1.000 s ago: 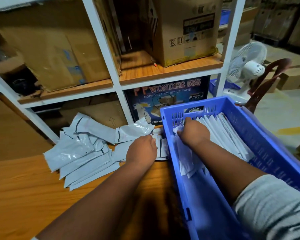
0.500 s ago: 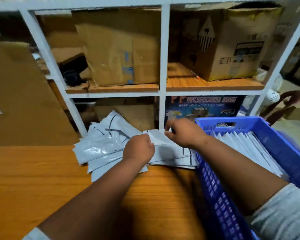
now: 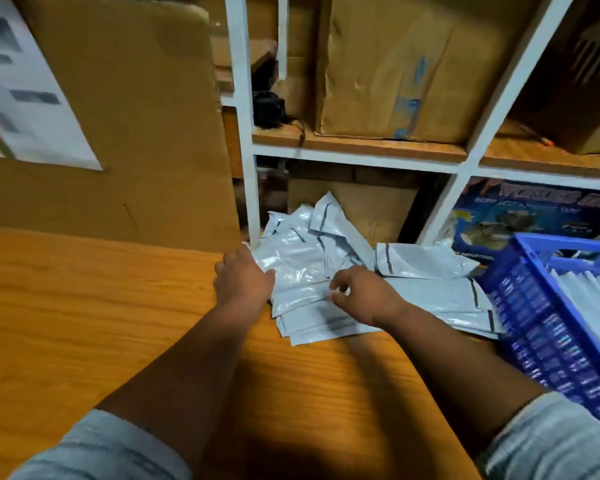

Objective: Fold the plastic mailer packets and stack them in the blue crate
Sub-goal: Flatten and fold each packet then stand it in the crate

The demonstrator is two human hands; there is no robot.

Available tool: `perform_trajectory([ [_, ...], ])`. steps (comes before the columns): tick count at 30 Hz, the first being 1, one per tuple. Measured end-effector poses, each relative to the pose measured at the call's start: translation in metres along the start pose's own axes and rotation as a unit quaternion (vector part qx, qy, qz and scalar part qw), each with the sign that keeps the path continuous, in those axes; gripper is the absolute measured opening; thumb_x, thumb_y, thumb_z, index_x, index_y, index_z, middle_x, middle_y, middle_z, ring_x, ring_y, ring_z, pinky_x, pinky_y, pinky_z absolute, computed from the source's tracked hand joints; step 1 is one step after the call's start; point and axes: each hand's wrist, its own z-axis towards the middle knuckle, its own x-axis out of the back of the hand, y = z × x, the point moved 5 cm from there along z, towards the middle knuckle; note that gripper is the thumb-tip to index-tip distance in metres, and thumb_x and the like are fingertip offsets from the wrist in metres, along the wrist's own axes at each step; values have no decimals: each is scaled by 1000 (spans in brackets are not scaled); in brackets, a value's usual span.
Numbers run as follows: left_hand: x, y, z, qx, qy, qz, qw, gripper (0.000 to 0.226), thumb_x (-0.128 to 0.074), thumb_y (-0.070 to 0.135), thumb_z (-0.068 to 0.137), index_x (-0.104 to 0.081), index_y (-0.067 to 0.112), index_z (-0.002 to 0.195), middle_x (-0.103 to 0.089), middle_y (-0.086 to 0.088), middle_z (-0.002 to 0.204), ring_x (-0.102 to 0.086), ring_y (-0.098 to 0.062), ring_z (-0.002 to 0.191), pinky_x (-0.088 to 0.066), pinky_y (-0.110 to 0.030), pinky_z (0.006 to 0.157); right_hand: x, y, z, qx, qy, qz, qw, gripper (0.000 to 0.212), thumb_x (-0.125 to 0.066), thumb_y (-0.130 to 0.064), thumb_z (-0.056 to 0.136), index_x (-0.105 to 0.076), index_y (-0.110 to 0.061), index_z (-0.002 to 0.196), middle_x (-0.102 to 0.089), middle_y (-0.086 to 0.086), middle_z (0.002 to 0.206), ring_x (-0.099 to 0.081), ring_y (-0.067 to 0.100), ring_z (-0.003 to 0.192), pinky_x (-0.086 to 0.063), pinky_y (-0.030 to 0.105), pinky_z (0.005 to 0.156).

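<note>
Grey-white plastic mailer packets (image 3: pixel 312 268) lie heaped on the orange wooden table (image 3: pixel 84 306), left of the blue slatted plastic crate (image 3: pixel 534 323). Left hand (image 3: pixel 243 278) rests flat-fingered on them; right hand (image 3: pixel 364 296) pinches 1 packet's edge.

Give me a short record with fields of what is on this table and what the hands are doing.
surface: wooden table
loose pile: grey plastic mailer packets against the white shelf frame
container: blue crate at the right, folded packets standing in it
left hand: rests on the pile's left edge
right hand: fingers curled over a packet in the pile, grip unclear
</note>
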Motion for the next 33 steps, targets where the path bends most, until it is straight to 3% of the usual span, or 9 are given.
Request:
perform_trajectory([
  [4,-18,-24,22,9,-67,-118,991,74,-79,52,79,-50,22,139,-66,-5,131,-65,-34,116,-58,-48,96,-15,-4,-3,-10,58,35,998,11,-67,-41,99,-72,-31,99,-67,-11,97,-62,6,87,-54,36,80],
  [10,-19,-2,19,-52,-80,-233,968,37,-88,34,86,-62,17,107,-66,3,97,-65,-22,92,-48,-32,71,-17,-3,-9,-28,65,55,996,6,-67,-39,99,-70,-34,97,-67,-14,99,-63,4,91,-58,40,84],
  [15,-5,15,-33,-190,-113,-287,932,28,-80,18,92,-54,26,98,-61,-5,92,-57,-19,80,-53,-41,74,4,-4,-46,-42,197,93,975,29,-70,-38,100,-66,-29,127,-57,-8,124,-64,15,109,-54,36,94],
  [17,2,23,-71,-314,-105,-259,907,29,-71,3,89,-52,24,95,-57,-2,95,-58,-22,86,-53,-50,76,18,-10,-84,19,259,-31,965,59,-74,-45,96,-55,-26,148,-48,-2,147,-50,23,135,-43,38,105],
  [20,-11,32,-143,-490,-113,-185,844,36,-55,-13,72,-54,11,98,-58,-7,108,-59,-30,98,-50,-50,83,9,-1,-135,142,174,-214,951,86,-64,-66,95,-37,-27,166,-25,5,174,-23,28,161,-22,52,124],
  [24,-69,35,-214,-585,-141,-91,793,43,-53,-8,81,-55,11,119,-63,-17,139,-59,-34,135,-45,-51,116,-38,65,-185,119,10,-165,979,86,-58,-53,97,-22,-26,170,-27,7,175,-34,29,157,-34,52,124],
  [27,-112,19,-244,-630,-139,9,764,36,-55,3,94,-61,15,127,-56,-12,155,-43,-28,153,-34,-55,126,-77,109,-226,87,-49,-160,982,85,-58,-33,95,-21,-26,171,-27,8,175,-37,30,156,-36,46,124],
  [30,-136,1,-260,-599,-162,115,776,54,-57,16,93,-57,22,147,-36,-1,172,-18,-23,165,-24,-61,129,-96,121,-261,58,-28,-172,983,69,-47,-39,106,-22,-30,170,-22,4,177,-31,28,158,-39,48,118],
  [33,-128,2,-270,-545,-152,67,822,51,-61,20,91,-61,24,141,-40,1,170,-18,-20,164,-27,-61,127,-101,119,-283,56,-11,-174,983,62,-30,-54,113,-21,-33,170,-13,1,179,-16,24,164,-29,46,123],
])
